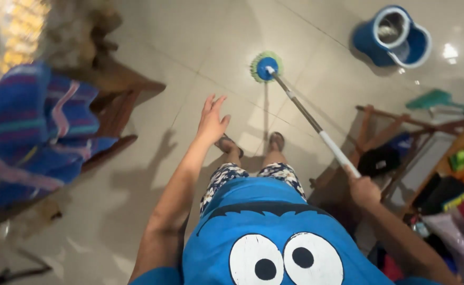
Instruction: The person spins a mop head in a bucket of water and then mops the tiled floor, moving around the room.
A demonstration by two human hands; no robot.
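Observation:
My right hand grips the white upper end of a long mop handle that slants down and away to a round green and blue mop head resting on the pale tiled floor. My left hand is stretched out in front of me, fingers apart, holding nothing. Below it I see my two feet in sandals and my blue shirt with large cartoon eyes.
A blue mop bucket with a spinner basket stands at the far right. A wooden chair draped with a blue striped cloth is on the left. A wooden rack and cluttered items fill the right edge.

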